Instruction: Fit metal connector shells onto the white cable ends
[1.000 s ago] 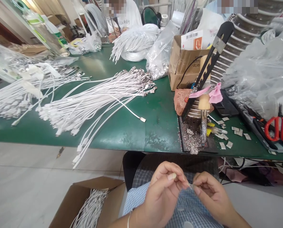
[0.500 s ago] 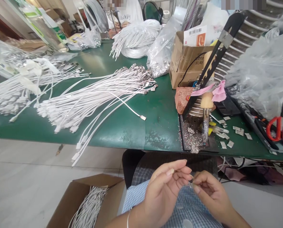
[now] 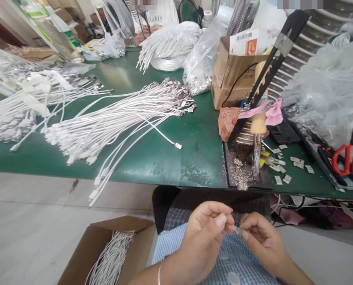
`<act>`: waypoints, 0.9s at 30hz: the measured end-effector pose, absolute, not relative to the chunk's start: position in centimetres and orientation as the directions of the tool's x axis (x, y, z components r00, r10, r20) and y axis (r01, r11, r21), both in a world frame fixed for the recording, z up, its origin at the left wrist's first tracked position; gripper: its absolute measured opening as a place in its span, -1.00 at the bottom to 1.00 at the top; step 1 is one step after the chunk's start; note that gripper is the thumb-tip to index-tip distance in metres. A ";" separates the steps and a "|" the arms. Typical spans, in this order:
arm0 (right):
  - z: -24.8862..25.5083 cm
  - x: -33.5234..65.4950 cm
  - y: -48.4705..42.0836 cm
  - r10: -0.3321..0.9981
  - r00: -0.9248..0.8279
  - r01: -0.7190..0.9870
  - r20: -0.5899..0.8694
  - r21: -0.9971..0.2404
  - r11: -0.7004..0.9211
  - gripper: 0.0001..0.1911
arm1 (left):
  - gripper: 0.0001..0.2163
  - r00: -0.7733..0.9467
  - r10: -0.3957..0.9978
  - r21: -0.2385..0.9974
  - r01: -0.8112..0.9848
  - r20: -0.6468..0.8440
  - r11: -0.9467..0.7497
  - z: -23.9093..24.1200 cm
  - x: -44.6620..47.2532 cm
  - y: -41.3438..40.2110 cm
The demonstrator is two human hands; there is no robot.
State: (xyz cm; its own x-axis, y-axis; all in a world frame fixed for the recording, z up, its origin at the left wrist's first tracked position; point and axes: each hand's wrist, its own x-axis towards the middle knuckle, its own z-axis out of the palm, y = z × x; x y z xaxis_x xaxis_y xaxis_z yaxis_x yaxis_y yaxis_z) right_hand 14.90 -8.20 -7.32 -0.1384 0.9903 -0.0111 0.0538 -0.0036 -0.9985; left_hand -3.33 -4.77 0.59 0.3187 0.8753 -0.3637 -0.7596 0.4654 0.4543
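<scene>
My right hand (image 3: 263, 239) is closed, thumb and fingertips pinching a tiny pale piece (image 3: 237, 229) in front of the blue checked apron. The piece is too small to name. My left hand (image 3: 207, 233) has curled fingers, with the thumb laid against them and the fingertips meeting that piece from the left. What sits between the left fingertips is mostly hidden. On the green table beyond lies a bundle of white cables (image 3: 119, 118) with metal connectors. One cable end (image 3: 178, 146) points toward my hands.
An upright soldering iron tip (image 3: 256, 158) stands over solder crumbs at the table edge. Around it are small metal connector shells (image 3: 287, 179), red-handled scissors (image 3: 352, 158) and a brick piece (image 3: 227, 123). Below left, a cardboard box (image 3: 78, 253) holds cables. Another person sits across the table.
My left thumb and fingers have closed in, from spread apart to curled around the tiny piece. My right hand keeps its pinch in nearly the same spot.
</scene>
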 end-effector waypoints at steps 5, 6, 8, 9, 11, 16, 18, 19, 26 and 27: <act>-7.4 14.9 -8.2 0.991 -0.132 0.047 -0.005 -0.999 0.001 -0.88 | -0.92 0.322 0.877 0.456 -0.760 -0.356 0.464 0.6 -3.3 -4.8; -7.4 14.9 -8.2 0.991 -0.131 0.044 0.001 -0.999 0.007 -0.87 | -0.92 0.325 0.878 0.454 -0.761 -0.351 0.463 0.6 -3.3 -4.8; -7.3 14.8 -8.1 0.991 -0.134 0.042 0.010 -0.999 0.016 -0.87 | -0.92 0.326 0.880 0.453 -0.763 -0.345 0.460 0.6 -3.2 -4.8; -7.3 14.7 -8.1 0.991 -0.136 0.043 0.012 -0.999 0.018 -0.87 | -0.92 0.327 0.881 0.455 -0.763 -0.341 0.459 0.6 -3.2 -4.8; -7.3 14.7 -8.1 0.991 -0.135 0.053 0.006 -0.999 0.013 -0.87 | -0.92 0.326 0.884 0.463 -0.760 -0.336 0.456 0.5 -3.3 -4.7; -7.2 14.7 -8.1 0.992 -0.123 0.068 -0.013 -0.998 -0.005 -0.82 | -0.92 0.322 0.887 0.478 -0.753 -0.331 0.452 0.6 -3.3 -4.6; -7.2 14.7 -8.1 0.992 -0.122 0.064 -0.010 -0.998 -0.002 -0.83 | -0.92 0.320 0.887 0.479 -0.753 -0.332 0.451 0.6 -3.3 -4.6; -7.2 14.7 -8.1 0.992 -0.123 0.061 -0.006 -0.998 0.002 -0.84 | -0.92 0.320 0.887 0.480 -0.752 -0.332 0.451 0.6 -3.3 -4.6; -7.4 14.8 -8.2 0.990 -0.141 0.037 0.001 -0.999 0.007 -0.89 | -0.91 0.321 0.881 0.475 -0.750 -0.347 0.461 0.5 -3.3 -4.7; -7.4 14.8 -8.2 0.990 -0.142 0.033 -0.001 -0.999 0.004 -0.90 | -0.91 0.321 0.879 0.472 -0.750 -0.352 0.463 0.5 -3.3 -4.7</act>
State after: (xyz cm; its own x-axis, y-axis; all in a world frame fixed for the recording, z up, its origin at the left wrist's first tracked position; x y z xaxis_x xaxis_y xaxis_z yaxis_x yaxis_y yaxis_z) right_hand 14.77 -8.16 -7.38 -0.1425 0.9898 -0.0011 0.0329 0.0036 -0.9995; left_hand -3.27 -4.69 0.53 0.3214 0.8790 -0.3523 -0.7497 0.4635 0.4724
